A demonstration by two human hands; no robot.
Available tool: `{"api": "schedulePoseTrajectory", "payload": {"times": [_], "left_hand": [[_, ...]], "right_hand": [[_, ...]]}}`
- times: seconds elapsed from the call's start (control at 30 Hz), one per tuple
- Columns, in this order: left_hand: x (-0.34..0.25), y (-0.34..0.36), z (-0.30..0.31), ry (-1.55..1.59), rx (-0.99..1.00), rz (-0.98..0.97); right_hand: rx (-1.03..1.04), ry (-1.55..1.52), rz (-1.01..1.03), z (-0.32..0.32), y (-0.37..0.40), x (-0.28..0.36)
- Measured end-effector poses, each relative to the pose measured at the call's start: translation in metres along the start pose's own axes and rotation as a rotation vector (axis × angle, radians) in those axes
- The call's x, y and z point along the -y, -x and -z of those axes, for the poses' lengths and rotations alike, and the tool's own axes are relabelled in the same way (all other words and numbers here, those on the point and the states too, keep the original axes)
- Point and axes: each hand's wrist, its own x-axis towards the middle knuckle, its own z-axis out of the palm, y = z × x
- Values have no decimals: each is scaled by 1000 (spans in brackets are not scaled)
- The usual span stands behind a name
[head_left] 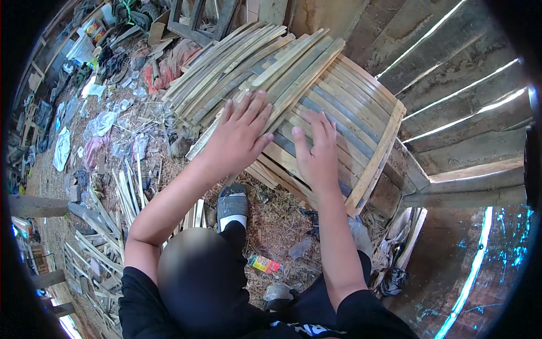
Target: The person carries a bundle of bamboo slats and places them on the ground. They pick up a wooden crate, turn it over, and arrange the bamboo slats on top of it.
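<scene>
My left hand (236,134) lies flat with fingers spread, its fingertips over the near edge of a pile of thin wooden slats (248,62). To its right, my right hand (317,155) is held over a slatted wooden panel (353,107), thumb apart from the slightly bent fingers. Nothing is held in either hand. Pale and greyish slats lie side by side across the panel, and a wooden batten (375,161) runs along its right edge. The loose slats rest on the panel's left part and overhang it.
Wooden plank walls (451,73) stand at the right. More loose wood strips (93,254) lie on the ground at the left, near scattered cloth and plastic litter (104,124). My sandalled foot (232,206) is below the panel, and a bottle with a yellow-red label (264,264) lies nearby.
</scene>
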Motion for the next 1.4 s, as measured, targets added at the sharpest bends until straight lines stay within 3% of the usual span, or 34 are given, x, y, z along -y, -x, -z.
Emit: {"api": "schedulePoseTrajectory", "payload": {"times": [0.1, 0.17, 0.2, 0.27, 0.3, 0.4, 0.43, 0.53, 0.67, 0.73, 1.1, 1.17, 1.23, 1.3, 1.4], "left_hand": [[14, 13, 26, -3, -159, 29], [35, 31, 48, 336, -324, 310], [47, 44, 49, 329, -323, 321], [66, 68, 45, 250, -105, 470], [68, 74, 43, 244, -103, 475], [69, 81, 34, 700, 182, 576], [66, 81, 34, 701, 182, 578], [49, 80, 28, 374, -123, 496], [39, 84, 16, 283, -163, 488], [29, 84, 10, 288, -297, 431], [26, 78, 20, 484, -259, 460], [29, 88, 1, 532, -575, 289], [17, 91, -17, 682, -661, 330], [5, 90, -30, 677, -915, 239], [6, 67, -38, 574, -989, 237]], "right_hand": [[14, 50, 14, 0, 0, 4], [34, 53, 18, 2, 2, 7], [37, 62, 19, 3, 2, 8], [41, 56, 16, 2, 3, 8], [35, 60, 8, 1, 3, 8], [46, 79, 5, 1, 3, 8], [48, 79, 5, 0, 3, 9], [52, 109, 23, 0, 4, 11], [62, 170, 37, -2, 4, 14], [71, 189, 40, -2, 4, 15], [78, 195, 62, -6, 1, 12], [69, 195, 55, -5, 1, 12], [69, 182, 52, -6, 0, 12], [68, 191, 63, -6, 1, 12], [88, 193, 56, -7, -1, 12]]}}
